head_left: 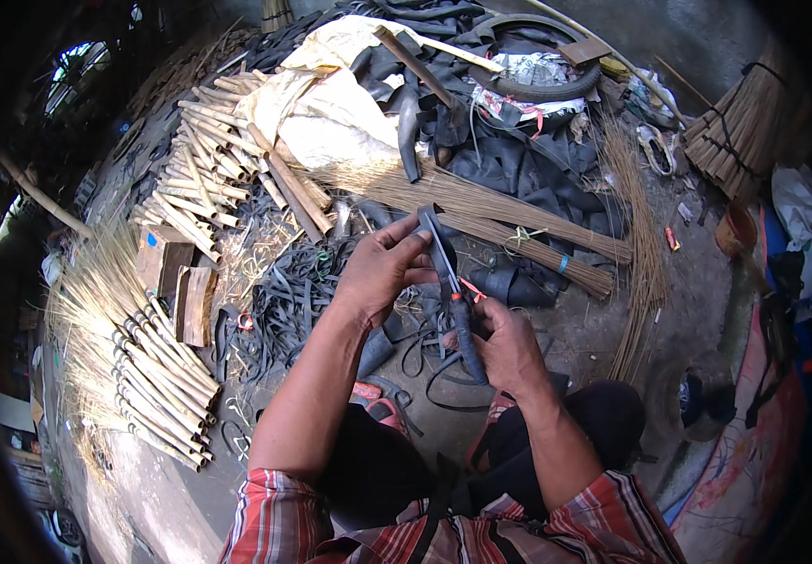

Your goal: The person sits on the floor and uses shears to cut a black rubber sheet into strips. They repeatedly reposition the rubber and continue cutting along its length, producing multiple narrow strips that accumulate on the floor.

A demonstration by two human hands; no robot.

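Note:
My right hand is closed round the dark, wrapped handles of a pair of scissors. Their blades point up and away from me, with an orange-red band near the pivot. A black rubber strip lies along the blades. My left hand pinches this strip by its upper part, fingers bent round it. Below both hands, a tangle of cut black rubber strips covers the ground. Just beyond them lie bundles of thin brown sticks, one tied with a blue band.
Finished-looking brooms with pale handles lie at left, near wooden blocks. Behind them are stacked bamboo pieces. A pale sack, black rubber sheets and a tyre lie farther off. A stick bundle leans at right.

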